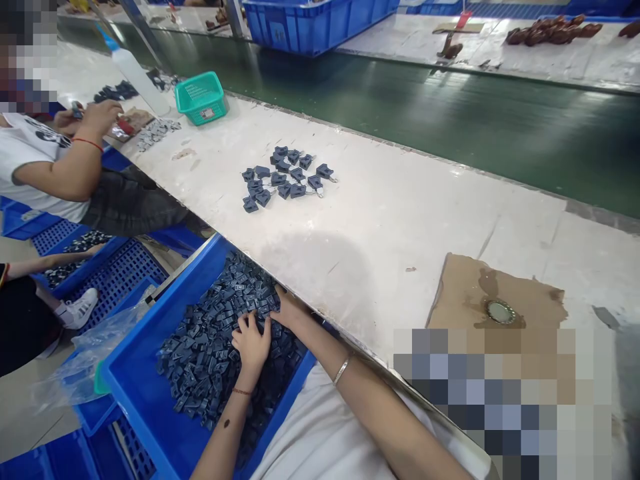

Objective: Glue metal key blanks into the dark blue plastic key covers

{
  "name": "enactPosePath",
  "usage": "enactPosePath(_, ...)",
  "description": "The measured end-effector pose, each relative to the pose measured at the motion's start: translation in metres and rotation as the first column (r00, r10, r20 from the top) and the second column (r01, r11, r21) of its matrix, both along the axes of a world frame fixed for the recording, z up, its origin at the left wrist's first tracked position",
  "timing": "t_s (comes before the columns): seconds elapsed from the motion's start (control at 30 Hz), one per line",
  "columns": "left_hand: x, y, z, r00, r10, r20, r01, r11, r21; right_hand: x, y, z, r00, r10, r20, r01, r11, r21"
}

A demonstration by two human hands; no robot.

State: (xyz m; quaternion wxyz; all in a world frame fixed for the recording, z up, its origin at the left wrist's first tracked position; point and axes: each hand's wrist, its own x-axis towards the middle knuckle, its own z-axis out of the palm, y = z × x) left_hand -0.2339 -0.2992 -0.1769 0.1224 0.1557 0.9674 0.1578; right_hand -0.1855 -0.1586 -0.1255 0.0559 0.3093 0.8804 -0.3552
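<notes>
A blue bin (145,393) below the table's edge holds a heap of small dark blue-grey plastic parts (205,340). My left hand (253,340) rests on the heap with its fingers spread. Beside it, at the table's edge, my right hand (284,308) reaches into the same heap; its fingertips are partly hidden, and whether it holds a part cannot be made out. On the white table (380,193) lies a loose group of similar dark parts (279,179), some with small metallic or clear pieces sticking out.
Brown cardboard (460,287) with a round metal cap (501,311) lies at right. A green basket (201,100) and a white bottle (140,80) stand farther back. A co-worker's hand (100,120) is at left. Beyond the table runs a green belt (400,107); a large blue crate (310,27) stands above it.
</notes>
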Motion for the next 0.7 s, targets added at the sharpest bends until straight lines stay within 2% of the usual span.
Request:
enactPosePath(0.13,-0.001,0.006,0.004,1.000,-0.016,0.017,0.017,0.998,-0.056,0.000,-0.003,0.000,0.999,0.002,-0.041,-0.003,1.000,-0.005)
enactPosePath(0.33,-0.013,0.002,-0.001,0.995,-0.031,0.097,0.037,0.998,-0.060,0.004,0.001,0.003,0.998,0.042,-0.053,-0.044,0.998,-0.039)
enactPosePath(0.53,-0.032,-0.007,0.001,0.961,-0.093,0.262,0.069,0.993,0.098,0.006,0.010,0.011,0.992,0.115,-0.057,-0.121,0.983,-0.134)
enactPosePath(0.6,-0.032,-0.009,0.001,0.940,-0.085,0.330,0.031,0.985,0.168,0.005,0.010,0.010,0.990,0.131,-0.043,-0.137,0.976,-0.169)
enactPosePath(0.7,-0.025,-0.009,-0.003,0.913,-0.017,0.407,-0.091,0.966,0.243,0.001,0.008,0.007,0.987,0.161,-0.003,-0.158,0.961,-0.226)
